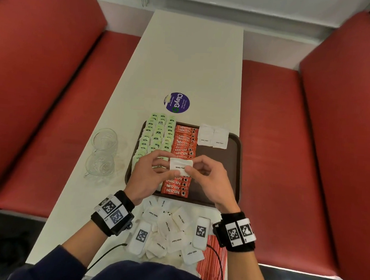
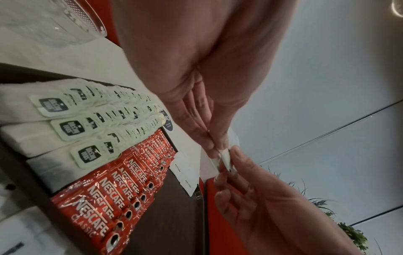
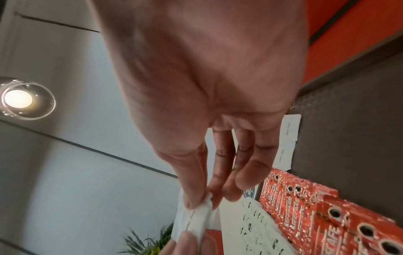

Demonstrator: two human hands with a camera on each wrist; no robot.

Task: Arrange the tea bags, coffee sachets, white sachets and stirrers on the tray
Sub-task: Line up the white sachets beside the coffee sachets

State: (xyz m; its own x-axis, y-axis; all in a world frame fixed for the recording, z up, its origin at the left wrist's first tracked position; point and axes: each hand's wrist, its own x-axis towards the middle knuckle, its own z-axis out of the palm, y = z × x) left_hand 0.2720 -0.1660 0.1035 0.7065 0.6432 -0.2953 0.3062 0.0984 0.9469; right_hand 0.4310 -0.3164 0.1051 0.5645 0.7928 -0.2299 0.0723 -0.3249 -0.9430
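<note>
1. While both hands, left hand (image 1: 149,172) and right hand (image 1: 207,178), pinch one white sachet (image 1: 180,167) above the tray (image 1: 235,164), I see it's a thin edge grip; could slip.
2. A drop may disturb the coffee sachets (image 1: 182,144) row.
3. Loose sachet pile (image 1: 170,229) near table (image 1: 193,60) edge; wrists could sweep it off.

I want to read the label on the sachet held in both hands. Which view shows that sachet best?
The head view: the held white sachet faces the camera flat, its "White Sugar" print partly readable between the left hand and right hand. Both wrist views show it only edge-on, pinched at the fingertips, with no print legible.
</note>
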